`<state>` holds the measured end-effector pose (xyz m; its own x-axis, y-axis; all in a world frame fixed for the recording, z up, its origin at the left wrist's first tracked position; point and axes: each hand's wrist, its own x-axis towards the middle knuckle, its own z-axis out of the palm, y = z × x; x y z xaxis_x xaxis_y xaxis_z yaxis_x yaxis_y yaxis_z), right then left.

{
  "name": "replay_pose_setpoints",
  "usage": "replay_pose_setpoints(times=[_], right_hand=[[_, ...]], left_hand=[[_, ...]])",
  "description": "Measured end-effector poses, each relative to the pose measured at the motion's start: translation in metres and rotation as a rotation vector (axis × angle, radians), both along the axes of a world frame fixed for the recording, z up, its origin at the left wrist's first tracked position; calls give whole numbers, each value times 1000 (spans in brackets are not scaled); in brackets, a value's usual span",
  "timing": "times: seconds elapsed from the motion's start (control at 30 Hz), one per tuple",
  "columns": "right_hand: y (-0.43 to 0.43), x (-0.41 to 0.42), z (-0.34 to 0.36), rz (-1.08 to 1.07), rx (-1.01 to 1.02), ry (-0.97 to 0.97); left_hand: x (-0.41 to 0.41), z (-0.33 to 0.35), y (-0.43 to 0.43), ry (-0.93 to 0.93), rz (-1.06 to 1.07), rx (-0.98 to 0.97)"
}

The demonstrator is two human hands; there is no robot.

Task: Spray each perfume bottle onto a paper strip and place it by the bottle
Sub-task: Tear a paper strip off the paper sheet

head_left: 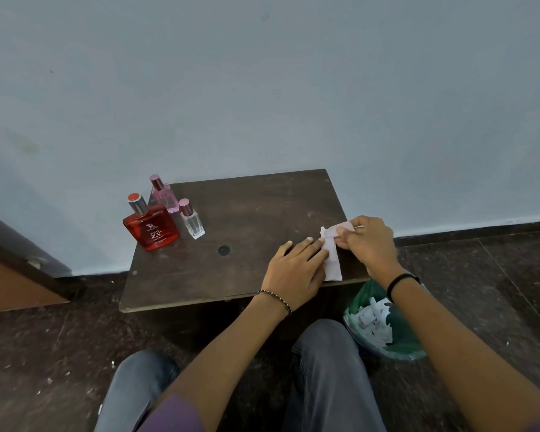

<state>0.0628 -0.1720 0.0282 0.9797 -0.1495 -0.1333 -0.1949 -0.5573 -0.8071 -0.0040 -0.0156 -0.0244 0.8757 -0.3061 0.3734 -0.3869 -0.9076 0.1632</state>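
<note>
Well right of the red perfume bottle (152, 227), by the table's (262, 207) front edge, the left hand (293, 272) presses straight fingers on the paper (332, 266) while the right hand (368, 241) pinches its far end. It looks like a strip is being torn; next, free it and bring it to that bottle.

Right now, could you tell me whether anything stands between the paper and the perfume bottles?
Nothing visible does: only dark wooden tabletop separates the white paper strip from the red bottle, pink bottle and small clear bottle.
</note>
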Motion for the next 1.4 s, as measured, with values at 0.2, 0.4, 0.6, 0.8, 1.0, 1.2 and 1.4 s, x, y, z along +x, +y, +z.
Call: replay_pose_setpoints(times=[0.2, 0.4, 0.6, 0.8, 1.0, 1.2, 1.4], right_hand=[[4, -20, 3, -293, 449, -50], [11, -35, 14, -49, 258, -128], [35, -54, 20, 200, 155, -240], [73, -69, 8, 338, 143, -347], [92, -72, 1, 369, 118, -317], [86, -72, 5, 231, 287, -142], [61, -61, 4, 127, 385, -80]], left_hand=[[-2, 8, -2, 49, -4, 18], [4, 27, 4, 181, 12, -97], [-7, 58, 20, 543, 495, -1204], [-25, 63, 52, 710, 546, -1720], [-35, 61, 72, 664, 591, -1732], [-31, 60, 63, 653, 546, -1577], [-23, 53, 41, 700, 458, -1379]])
